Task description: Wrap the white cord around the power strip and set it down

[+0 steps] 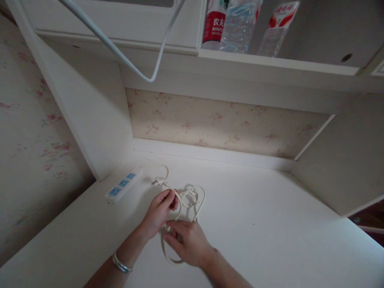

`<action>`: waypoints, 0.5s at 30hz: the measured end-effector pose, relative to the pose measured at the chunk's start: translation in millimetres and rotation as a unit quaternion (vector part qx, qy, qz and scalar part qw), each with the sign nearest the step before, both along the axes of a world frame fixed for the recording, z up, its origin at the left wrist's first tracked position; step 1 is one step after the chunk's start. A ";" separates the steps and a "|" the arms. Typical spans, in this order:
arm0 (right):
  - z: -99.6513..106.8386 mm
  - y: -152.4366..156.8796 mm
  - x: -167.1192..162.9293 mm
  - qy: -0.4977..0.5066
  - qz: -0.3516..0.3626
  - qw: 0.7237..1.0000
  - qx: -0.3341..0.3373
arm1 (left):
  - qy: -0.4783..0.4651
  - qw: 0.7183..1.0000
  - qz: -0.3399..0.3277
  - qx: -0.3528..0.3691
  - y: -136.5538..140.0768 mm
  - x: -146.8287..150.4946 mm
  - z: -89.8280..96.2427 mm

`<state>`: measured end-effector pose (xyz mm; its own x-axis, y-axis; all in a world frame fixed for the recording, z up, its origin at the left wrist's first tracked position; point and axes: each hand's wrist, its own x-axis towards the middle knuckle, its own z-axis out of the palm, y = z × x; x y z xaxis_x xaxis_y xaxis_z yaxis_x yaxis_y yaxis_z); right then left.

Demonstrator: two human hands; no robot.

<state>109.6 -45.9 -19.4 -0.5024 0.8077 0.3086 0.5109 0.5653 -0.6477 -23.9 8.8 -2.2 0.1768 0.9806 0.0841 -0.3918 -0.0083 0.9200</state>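
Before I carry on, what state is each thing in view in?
Power strip: nothing plugged in.
Plug: out of any socket.
Cord: loosely looped, partly held.
Left hand: pinching the cord.
Right hand: closed on the cord.
Bottles: standing on the shelf.

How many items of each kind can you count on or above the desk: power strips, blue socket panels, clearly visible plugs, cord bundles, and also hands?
Power strip: 1
Blue socket panels: 3
Clearly visible plug: 1
Cord bundle: 1
Left hand and right hand: 2
Total: 8
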 end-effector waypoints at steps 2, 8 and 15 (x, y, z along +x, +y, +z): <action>-2.0 1.4 -1.8 0.034 0.005 0.999 -0.035 | 0.030 0.999 -0.036 0.011 -3.8 3.0 0.5; -14.8 11.9 3.3 0.150 -0.136 0.974 -0.100 | 0.142 0.983 -0.118 0.022 -11.2 6.8 -2.5; -22.4 21.6 9.8 0.139 -0.188 0.971 -0.058 | 0.260 0.948 -0.106 0.151 -8.2 11.9 -3.0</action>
